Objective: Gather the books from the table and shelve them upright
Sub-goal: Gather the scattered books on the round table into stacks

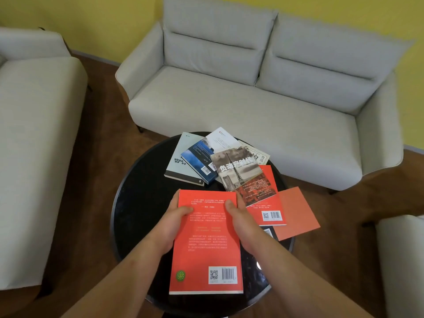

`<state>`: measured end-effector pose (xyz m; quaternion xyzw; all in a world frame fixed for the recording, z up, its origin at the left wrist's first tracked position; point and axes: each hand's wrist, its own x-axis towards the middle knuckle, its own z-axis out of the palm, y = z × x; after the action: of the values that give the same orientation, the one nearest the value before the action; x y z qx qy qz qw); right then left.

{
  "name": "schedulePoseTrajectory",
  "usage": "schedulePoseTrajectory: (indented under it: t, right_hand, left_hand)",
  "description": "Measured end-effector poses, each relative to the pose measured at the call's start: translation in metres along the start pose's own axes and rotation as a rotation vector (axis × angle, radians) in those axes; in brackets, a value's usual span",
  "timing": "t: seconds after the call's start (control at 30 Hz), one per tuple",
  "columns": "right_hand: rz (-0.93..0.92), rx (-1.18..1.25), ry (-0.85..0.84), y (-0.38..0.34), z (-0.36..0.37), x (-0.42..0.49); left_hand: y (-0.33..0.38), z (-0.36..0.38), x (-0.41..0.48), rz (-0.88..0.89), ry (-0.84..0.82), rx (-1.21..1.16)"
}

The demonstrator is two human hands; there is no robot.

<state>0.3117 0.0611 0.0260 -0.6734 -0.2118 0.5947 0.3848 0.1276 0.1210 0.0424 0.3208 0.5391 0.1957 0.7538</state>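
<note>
Both hands are holding a red book [206, 246] over the near side of the round black table [142, 203]. The left hand [171, 222] is gripping its left edge and the right hand [241, 222] its right edge, with each thumb lying on the back cover. The book is perhaps slightly lifted; I cannot tell surely. The other books [236, 168] are lying flat and overlapping on the far and right side.

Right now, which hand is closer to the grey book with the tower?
Right. The right hand grips the red book right beside the tower book; the left hand grips its opposite edge.
</note>
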Motion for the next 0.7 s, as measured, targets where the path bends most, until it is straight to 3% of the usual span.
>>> schedulePoseTrajectory:
  t: [0.53, 0.7]
  right_hand:
    - [0.034, -0.056, -0.174, 0.017, -0.013, -0.044]
    - [0.05, -0.079, -0.158, 0.016, -0.012, -0.046]
  left_hand:
    - [-0.026, -0.008, -0.022, -0.047, 0.03, 0.114]
    - [-0.027, -0.005, -0.027, -0.033, 0.026, 0.121]
